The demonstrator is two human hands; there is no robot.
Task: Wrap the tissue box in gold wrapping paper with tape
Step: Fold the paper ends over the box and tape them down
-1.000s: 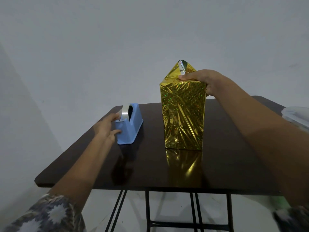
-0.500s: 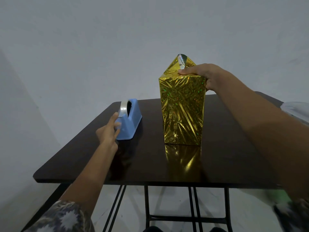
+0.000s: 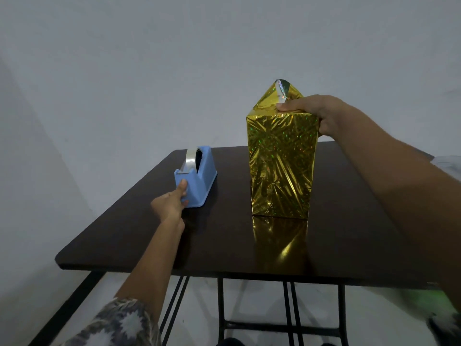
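The tissue box (image 3: 280,168), covered in shiny gold wrapping paper, stands on end near the middle of the dark table (image 3: 349,233). A triangular paper flap (image 3: 277,98) sticks up at its top. My right hand (image 3: 316,113) grips the box's top right edge, fingers pressing the folded paper down. A blue tape dispenser (image 3: 199,178) with a roll of clear tape (image 3: 190,158) sits to the left of the box. My left hand (image 3: 172,203) is at the dispenser's near end, thumb on its front face just below the cutter.
A pale plastic container (image 3: 449,166) shows at the table's right edge. The table stands on black metal legs (image 3: 289,308) close to a white wall. Its near edge runs across the lower part of the view.
My left hand has slid from the side of the dispenser to its near end, below the cutter. The right hand has kept its hold on the box top.
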